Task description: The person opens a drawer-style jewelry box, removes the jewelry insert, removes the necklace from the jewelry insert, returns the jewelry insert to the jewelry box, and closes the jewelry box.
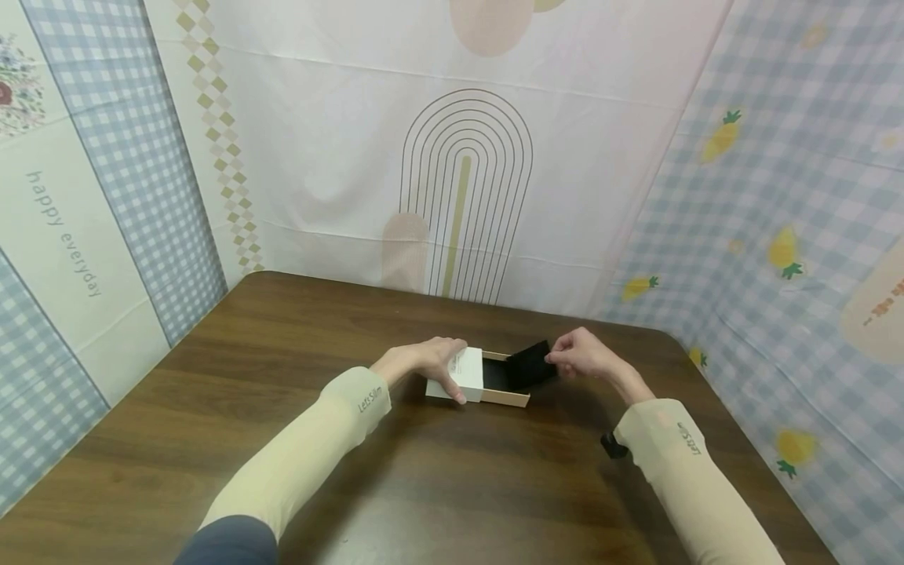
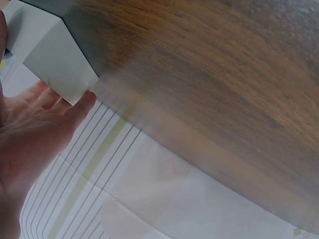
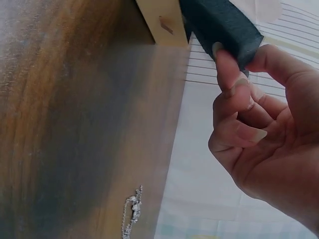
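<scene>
On the table lies a white sliding box (image 1: 468, 372), and its tan drawer (image 1: 504, 398) is pulled out to the right. My left hand (image 1: 432, 359) grips the white sleeve, thumb on the near side and fingers on the far side. In the left wrist view the fingers wrap the end of the white box (image 2: 62, 59). My right hand (image 1: 585, 353) pinches a black insert (image 1: 531, 365) between thumb and fingertips. The insert is tilted up out of the drawer at its right end. In the right wrist view the black insert (image 3: 224, 30) looks soft and bent.
A silver chain (image 3: 133, 209) lies on the table near its far edge, in the right wrist view. The brown wooden table (image 1: 318, 337) is bordered by printed cloth (image 1: 339, 157) at the back and both sides. A small black object (image 1: 614, 446) sits at the right cuff.
</scene>
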A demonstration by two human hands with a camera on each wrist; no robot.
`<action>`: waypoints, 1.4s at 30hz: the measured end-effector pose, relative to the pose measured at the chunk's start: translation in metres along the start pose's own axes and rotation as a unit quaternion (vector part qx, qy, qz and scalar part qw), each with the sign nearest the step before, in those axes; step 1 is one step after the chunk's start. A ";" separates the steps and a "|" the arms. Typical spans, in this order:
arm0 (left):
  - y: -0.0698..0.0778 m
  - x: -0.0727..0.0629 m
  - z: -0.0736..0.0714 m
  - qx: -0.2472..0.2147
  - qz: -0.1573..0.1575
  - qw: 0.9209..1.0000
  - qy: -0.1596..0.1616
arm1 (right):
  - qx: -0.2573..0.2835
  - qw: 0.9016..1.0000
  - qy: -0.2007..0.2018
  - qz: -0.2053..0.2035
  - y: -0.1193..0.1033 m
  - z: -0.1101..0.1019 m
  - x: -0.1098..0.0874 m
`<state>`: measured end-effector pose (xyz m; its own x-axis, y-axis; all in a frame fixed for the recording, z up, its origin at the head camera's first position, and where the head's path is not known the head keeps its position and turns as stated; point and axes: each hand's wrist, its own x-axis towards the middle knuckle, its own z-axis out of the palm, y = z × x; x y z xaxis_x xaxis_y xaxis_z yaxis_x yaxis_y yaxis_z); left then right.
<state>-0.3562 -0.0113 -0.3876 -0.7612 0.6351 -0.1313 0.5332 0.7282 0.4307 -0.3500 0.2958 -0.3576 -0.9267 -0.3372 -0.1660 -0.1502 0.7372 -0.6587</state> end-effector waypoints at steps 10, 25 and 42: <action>-0.001 0.001 0.001 -0.001 0.002 1.000 0.003 | -0.005 1.000 0.003 0.009 0.000 0.000 0.002; -0.002 0.001 0.000 0.004 0.007 1.000 0.002 | -0.021 0.999 0.031 0.018 0.001 0.011 0.004; -0.001 0.001 0.001 0.006 0.005 1.000 -0.001 | -0.014 0.999 0.041 -0.001 0.002 0.024 0.006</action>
<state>-0.3569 -0.0116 -0.3890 -0.7548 0.6432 -0.1289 0.5455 0.7245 0.4214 -0.3479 0.2807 -0.3775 -0.9513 -0.2903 -0.1038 -0.1605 0.7537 -0.6373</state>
